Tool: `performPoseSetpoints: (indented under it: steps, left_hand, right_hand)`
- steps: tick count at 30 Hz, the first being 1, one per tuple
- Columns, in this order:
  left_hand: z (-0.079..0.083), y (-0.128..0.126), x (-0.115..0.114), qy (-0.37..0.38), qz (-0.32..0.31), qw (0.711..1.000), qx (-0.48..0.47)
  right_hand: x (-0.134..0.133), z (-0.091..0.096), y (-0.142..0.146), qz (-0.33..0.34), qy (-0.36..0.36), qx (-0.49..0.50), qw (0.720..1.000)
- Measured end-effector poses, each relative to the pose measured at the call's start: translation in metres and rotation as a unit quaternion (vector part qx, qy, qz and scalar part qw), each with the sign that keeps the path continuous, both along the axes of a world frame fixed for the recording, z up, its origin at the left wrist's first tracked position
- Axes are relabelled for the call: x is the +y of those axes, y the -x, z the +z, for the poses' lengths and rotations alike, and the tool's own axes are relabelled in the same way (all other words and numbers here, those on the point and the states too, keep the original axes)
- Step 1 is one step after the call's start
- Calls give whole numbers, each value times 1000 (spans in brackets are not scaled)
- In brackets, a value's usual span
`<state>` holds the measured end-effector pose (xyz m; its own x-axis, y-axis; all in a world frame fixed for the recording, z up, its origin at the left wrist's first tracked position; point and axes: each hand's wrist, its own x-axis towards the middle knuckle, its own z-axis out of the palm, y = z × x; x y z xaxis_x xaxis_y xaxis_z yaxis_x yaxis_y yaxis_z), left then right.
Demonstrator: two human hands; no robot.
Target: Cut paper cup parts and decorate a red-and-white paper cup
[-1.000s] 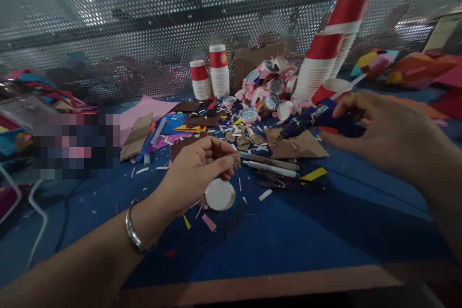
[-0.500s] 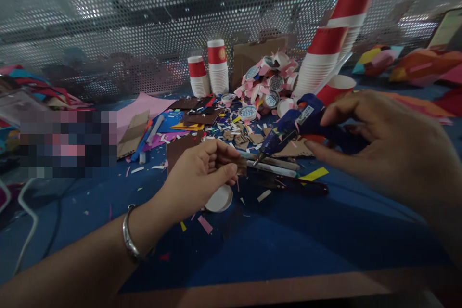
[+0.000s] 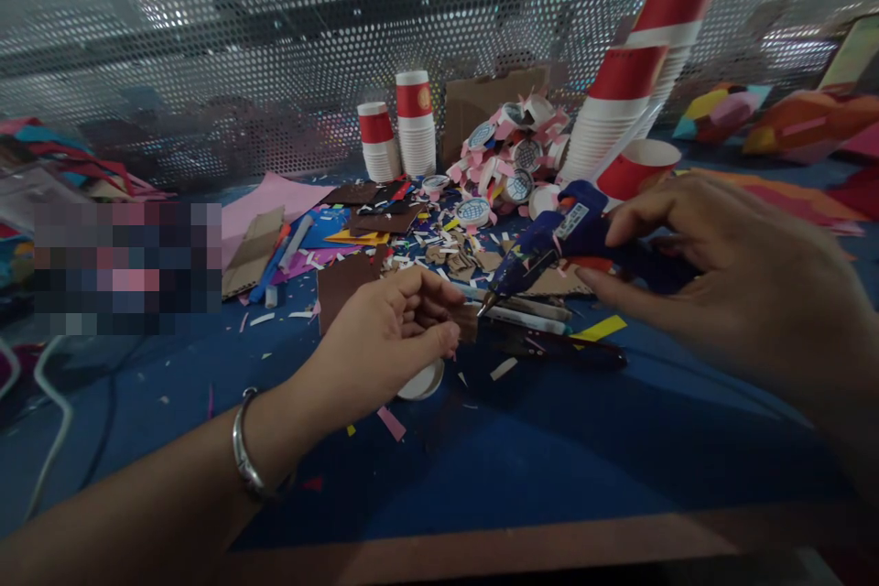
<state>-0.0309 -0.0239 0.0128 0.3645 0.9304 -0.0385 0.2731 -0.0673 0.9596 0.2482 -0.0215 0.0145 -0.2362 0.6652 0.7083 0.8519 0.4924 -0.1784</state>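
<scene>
Between thumb and fingers, my left hand (image 3: 398, 330) pinches a small piece of cardboard (image 3: 468, 322). My right hand (image 3: 728, 284) is wrapped round the handle of a blue glue gun (image 3: 563, 233). The gun's metal nozzle points down and left, at the edge of the cardboard piece; whether it touches, I cannot tell. Just below my left fingers lies a white round lid-like disc (image 3: 422, 382), partly hidden by the hand. Pens (image 3: 528, 319) and dark-handled scissors (image 3: 583, 351) rest on the table beneath the glue gun.
Stacks of red and white paper cups (image 3: 416, 128) stand at the back, with a taller leaning stack (image 3: 608, 110) on the right. A heap of pink-and-white paper pieces (image 3: 512, 156) sits between them. Paper scraps (image 3: 453, 252) litter the blue table (image 3: 515, 458). A white cable (image 3: 51, 439) runs at left.
The cardboard piece in my left hand has shifted slightly right, and more of it shows. The glue gun's nozzle is now closer to its edge.
</scene>
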Motion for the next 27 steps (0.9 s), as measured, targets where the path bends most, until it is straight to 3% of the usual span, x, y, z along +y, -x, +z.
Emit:
performPoseSetpoints:
  steps: [27]
  left_hand:
    - [5, -2, -2, 3, 17, 1000, -10]
  right_hand:
    - [-2, 0, -1, 24, -11, -53, 998]
